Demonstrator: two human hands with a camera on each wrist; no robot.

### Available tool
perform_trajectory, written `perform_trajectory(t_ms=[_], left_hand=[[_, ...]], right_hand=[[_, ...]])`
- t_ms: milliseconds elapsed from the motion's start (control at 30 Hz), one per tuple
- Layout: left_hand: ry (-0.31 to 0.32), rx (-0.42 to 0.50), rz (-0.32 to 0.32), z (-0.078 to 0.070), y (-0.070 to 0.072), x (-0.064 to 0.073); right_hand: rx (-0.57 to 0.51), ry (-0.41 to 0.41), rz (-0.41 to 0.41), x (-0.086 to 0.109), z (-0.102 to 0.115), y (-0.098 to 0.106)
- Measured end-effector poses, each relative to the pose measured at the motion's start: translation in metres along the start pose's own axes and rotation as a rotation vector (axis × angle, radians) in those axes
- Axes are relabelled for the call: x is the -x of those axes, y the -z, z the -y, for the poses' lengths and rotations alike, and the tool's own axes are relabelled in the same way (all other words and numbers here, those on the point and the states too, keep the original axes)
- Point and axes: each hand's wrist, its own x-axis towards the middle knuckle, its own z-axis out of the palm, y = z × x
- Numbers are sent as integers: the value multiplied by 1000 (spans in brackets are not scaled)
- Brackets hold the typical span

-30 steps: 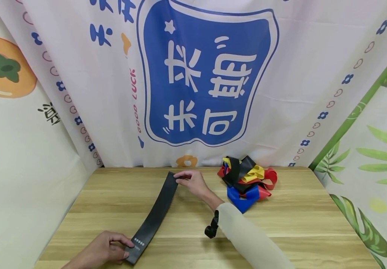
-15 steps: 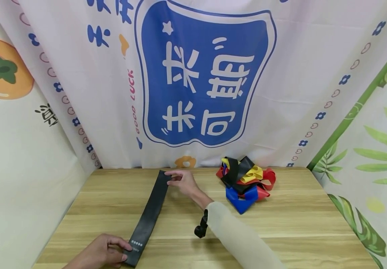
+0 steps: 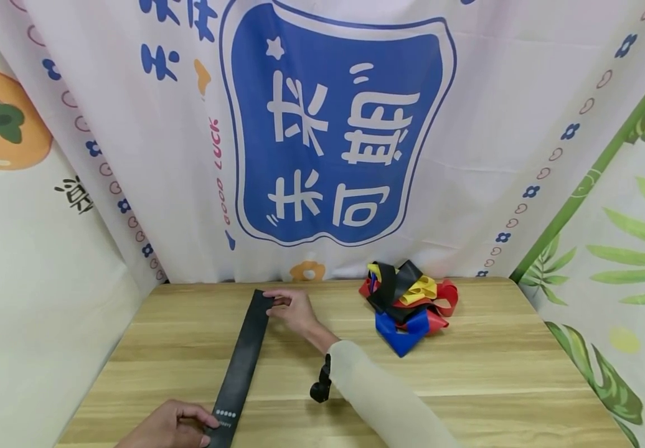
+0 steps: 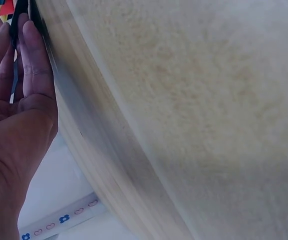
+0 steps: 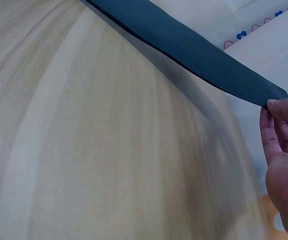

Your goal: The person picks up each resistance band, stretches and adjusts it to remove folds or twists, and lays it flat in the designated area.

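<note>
A long flat black resistance band (image 3: pixel 240 364) stretches between my two hands over the left part of the table. At its near end, by a row of white dots and small white lettering, my left hand (image 3: pixel 172 425) pinches it between thumb and fingers. My right hand (image 3: pixel 296 311) pinches the far end near the table's back edge. In the right wrist view the band (image 5: pixel 189 47) hangs a little above the wood, its shadow falling below it. The left wrist view shows the left hand (image 4: pixel 26 85) with only a dark sliver of band at its fingertips.
A tangled pile of black, yellow, red and blue bands (image 3: pixel 406 305) lies at the back right of the wooden table (image 3: pixel 468 386). Behind the table hangs a white curtain (image 3: pixel 468 186) with a blue emblem. A black camera (image 3: pixel 320 386) is strapped at the right wrist.
Both hands still hold the band's ends. The far end and right hand have shifted left and slightly nearer, so the band lies straighter; its near end has slid slightly toward the front.
</note>
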Motion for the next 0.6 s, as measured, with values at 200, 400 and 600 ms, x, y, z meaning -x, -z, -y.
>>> perform_trajectory(t_ms=[200,400,600], left_hand=[[36,-13,-4,1,-1,2],[44,2,15,3,-4,1],[-22,-36,49,7,-2,-1]], right_hand=[[10,-53,-22,3,-4,-11],[-2,-104,-16,5,-8,-20],[-8,-113,-26,6,-9,-26]])
